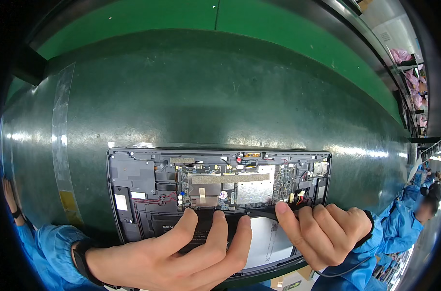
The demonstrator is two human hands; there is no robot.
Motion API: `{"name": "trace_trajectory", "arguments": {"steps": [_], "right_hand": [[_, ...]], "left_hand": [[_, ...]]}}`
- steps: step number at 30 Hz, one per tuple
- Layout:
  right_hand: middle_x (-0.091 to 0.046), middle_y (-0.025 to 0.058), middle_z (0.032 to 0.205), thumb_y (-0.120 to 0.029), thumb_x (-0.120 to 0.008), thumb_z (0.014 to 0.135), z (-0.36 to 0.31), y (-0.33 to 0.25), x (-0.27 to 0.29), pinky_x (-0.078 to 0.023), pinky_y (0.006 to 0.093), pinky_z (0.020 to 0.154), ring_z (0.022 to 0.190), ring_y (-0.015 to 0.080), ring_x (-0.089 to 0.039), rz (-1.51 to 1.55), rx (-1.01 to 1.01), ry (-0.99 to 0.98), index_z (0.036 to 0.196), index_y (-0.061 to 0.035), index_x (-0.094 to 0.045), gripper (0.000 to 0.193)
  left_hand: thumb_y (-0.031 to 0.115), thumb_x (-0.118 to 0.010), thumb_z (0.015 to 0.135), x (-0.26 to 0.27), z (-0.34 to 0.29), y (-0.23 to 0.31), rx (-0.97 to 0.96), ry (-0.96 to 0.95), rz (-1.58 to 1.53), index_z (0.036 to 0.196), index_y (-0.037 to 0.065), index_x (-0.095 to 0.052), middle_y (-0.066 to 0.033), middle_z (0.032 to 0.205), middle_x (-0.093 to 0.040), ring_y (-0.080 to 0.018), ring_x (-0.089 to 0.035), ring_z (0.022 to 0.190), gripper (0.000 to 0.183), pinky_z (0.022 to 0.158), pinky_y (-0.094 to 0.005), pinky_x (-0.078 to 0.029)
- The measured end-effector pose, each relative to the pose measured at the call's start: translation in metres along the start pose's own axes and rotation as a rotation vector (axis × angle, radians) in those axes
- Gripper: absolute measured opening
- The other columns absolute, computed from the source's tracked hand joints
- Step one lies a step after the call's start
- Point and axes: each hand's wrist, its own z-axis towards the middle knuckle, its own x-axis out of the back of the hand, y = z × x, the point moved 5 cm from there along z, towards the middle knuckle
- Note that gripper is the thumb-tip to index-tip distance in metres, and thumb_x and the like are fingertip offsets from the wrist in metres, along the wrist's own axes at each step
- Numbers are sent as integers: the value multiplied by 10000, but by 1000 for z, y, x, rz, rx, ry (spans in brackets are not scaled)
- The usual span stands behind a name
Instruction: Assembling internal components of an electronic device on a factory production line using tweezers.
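An opened flat electronic device [111,174], like a laptop base or tablet with its cover off, lies in front of me with its inside facing up. Across its middle runs a circuit board [254,191] with silver shields and a foam strip. Below it sit a black battery pack [169,233] and a silver-white panel [266,242]. My left hand [186,254] spreads its fingers, the tips pressing along the board's lower edge. Closed and curled, my right hand [327,233] pinches a thin dark pointed piece [265,212] against that same edge; its exact kind is unclear.
The dark green bench mat [220,92] extends beyond the device, with a clear tape strip [61,126] at left. Another person's hand [9,194] rests at the far left edge. People in blue smocks [400,223] sit at right. A white printed box [295,281] shows below the bench edge.
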Motion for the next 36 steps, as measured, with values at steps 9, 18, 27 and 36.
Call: {"name": "trace_trajectory", "arguments": {"steps": [9,18,27,36], "right_hand": [[-521,29,623,-75,-671,581,-10,4,6,-227,213,422,466,67,-437,39,-70,-44,1024,25,-778,466],[-527,34,646,-71,-658,569,-14,10,4,-228,208,415,472,68,-441,116,-29,-50,1051,34,-771,506],[-544,64,634,-53,-650,613,-15,5,5,-301,184,399,475,75,-454,89,15,-91,1028,93,-753,452],[-572,79,664,-56,-655,605,-25,5,7,-320,186,403,477,81,-475,76,-23,-105,1044,100,-745,473]], "left_hand": [[431,-521,956,2,11,9,9,18,1,1098,128,-740,-8,1227,-662,-192,-612,1021,399,867,-368,-494],[409,-521,949,6,17,8,60,-22,-20,1077,131,-742,-9,1224,-677,-187,-618,1010,378,867,-361,-493],[327,-522,885,4,18,4,-27,56,13,1011,113,-709,-46,1234,-673,-192,-598,1071,311,863,-351,-497],[301,-558,943,5,30,9,132,58,-69,1138,56,-704,-79,1268,-666,-211,-621,1118,345,989,-401,-467]]}}
